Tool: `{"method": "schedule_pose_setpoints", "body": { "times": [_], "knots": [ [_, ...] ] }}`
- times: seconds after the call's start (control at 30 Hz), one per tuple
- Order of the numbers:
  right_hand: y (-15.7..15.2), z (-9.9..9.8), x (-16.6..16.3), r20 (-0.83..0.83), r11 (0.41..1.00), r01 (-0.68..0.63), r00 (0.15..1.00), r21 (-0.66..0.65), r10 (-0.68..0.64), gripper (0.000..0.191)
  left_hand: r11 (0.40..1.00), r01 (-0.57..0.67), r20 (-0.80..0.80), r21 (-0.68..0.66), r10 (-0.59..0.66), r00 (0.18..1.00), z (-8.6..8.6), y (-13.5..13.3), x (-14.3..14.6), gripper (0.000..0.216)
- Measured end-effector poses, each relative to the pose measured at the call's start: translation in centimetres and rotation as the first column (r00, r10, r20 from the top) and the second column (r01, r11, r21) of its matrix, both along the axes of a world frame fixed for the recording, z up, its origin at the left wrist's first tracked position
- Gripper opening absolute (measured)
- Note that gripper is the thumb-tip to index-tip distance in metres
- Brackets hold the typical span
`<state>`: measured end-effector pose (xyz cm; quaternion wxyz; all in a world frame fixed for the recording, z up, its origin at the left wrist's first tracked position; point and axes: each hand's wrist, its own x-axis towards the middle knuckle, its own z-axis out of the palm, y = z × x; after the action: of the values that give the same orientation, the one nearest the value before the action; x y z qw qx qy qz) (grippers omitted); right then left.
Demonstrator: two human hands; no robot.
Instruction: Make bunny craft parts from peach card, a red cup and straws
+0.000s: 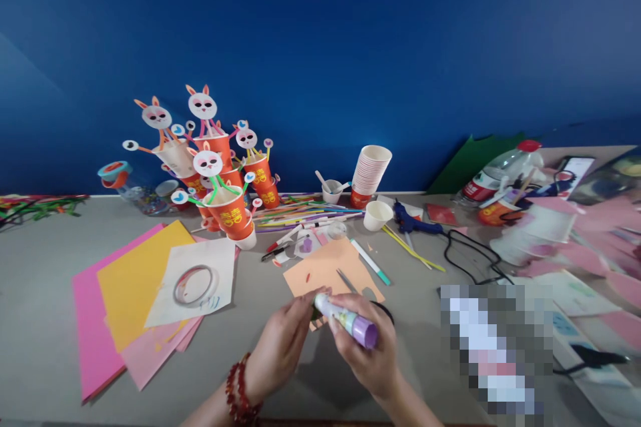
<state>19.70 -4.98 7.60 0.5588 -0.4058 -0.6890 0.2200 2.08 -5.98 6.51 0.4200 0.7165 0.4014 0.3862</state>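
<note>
Right hand's (371, 361) grip closes round a glue stick (344, 319), label unreadable; left hand (280, 343) pinches its tip.

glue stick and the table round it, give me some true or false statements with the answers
1. The right hand holds a glue stick with a purple end. True.
2. The left hand lies flat on the yellow paper. False: its fingers are at the glue stick's near tip, apart from the yellow paper.
3. A roll of clear tape lies on a white sheet. True.
4. The blue glue gun lies left of the bunny cups. False: the glue gun lies to the right of the bunny cups.
</note>
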Motion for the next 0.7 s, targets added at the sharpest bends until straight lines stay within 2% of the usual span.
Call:
{"method": "schedule_pose_setpoints", "body": {
  "times": [0.2, 0.37, 0.57, 0.7],
  "knots": [
    [0.43, 0.88, 0.02, -0.051, 0.999, 0.004, 0.999, -0.04, -0.006, 0.017, 0.994, -0.027, -0.08, 0.108, 0.036, 0.996, -0.44, 0.09, 0.04, 0.041],
    [0.38, 0.74, -0.09, -0.049, 0.999, -0.031, 0.998, -0.032, 0.029, 0.019, 0.987, -0.034, -0.125, 0.159, 0.055, 0.991, -0.56, 0.07, -0.1, 0.044],
    [0.39, 0.58, -0.1, -0.001, 0.999, -0.002, 1.0, -0.038, 0.002, 0.016, 0.992, -0.029, -0.095, 0.119, 0.04, 0.995, -0.51, 0.07, -0.23, 0.044],
    [0.29, 0.26, -0.2, 0.028, 1.0, -0.011, 1.0, -0.016, 0.012, 0.02, 0.998, -0.054, -0.007, 0.015, 0.054, 0.999, -0.13, 0.11, 0.06, 0.038]
  ]
}}
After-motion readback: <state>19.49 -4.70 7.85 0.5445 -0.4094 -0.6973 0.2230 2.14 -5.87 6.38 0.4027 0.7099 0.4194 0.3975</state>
